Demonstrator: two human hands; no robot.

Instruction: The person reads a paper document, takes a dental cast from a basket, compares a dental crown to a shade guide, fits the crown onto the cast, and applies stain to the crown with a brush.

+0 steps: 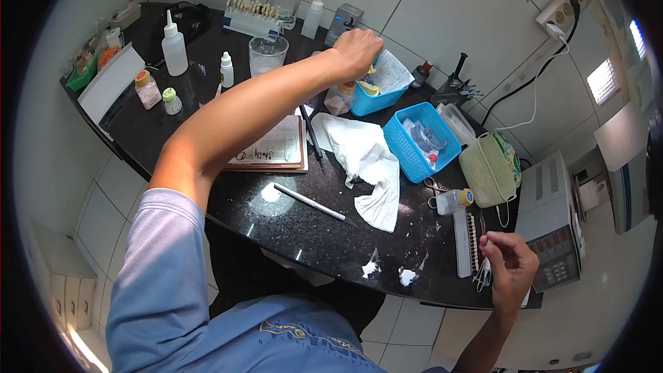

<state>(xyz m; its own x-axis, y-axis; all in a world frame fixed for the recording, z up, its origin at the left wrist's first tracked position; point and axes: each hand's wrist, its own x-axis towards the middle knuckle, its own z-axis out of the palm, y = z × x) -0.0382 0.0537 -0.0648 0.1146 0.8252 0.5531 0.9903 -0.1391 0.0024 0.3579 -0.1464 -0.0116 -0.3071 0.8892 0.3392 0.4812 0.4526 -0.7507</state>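
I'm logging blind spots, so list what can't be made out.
All in the head view:
Left hand: its grip, hidden by the hand itself.
Right hand: whether it pinches anything, too small.
Paper: partly covered by the left arm; its print is too small.

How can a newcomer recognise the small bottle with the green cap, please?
On the left part of the black table, find the tall squeeze bottle. Nearer the front edge stand two short bottles: the green-capped bottle is the smaller, while the pinkish bottle beside it has a tan cap.

Dental lab bench, tooth shade guides (pixel 473 243), dropper bottles (pixel 175 52), white powder spills (pixel 408 277)
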